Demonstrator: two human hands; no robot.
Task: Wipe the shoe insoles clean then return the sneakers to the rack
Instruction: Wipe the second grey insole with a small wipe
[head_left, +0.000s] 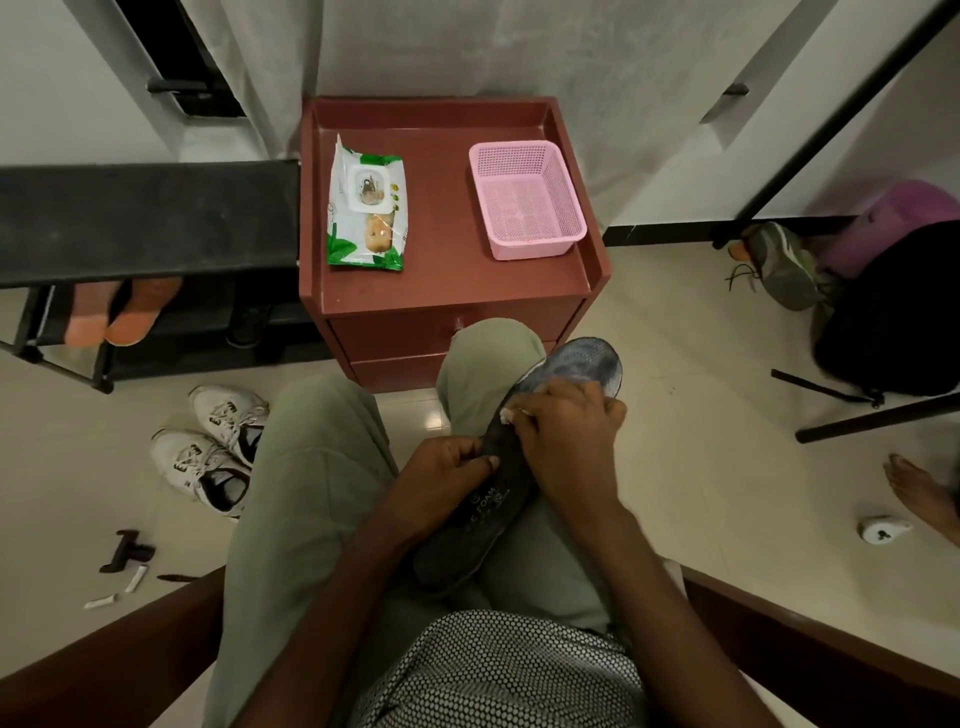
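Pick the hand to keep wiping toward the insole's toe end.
Right. The right hand already presses a wipe on the insole nearest the toe, while the left hand pinches its edge mid-length, steadying it.

One wide-angle camera on my head, looking forward and steeply down, my lap and both hands close below centre, the red-brown bedside cabinet just ahead, floor, black shoe rack and walls curving at the edges
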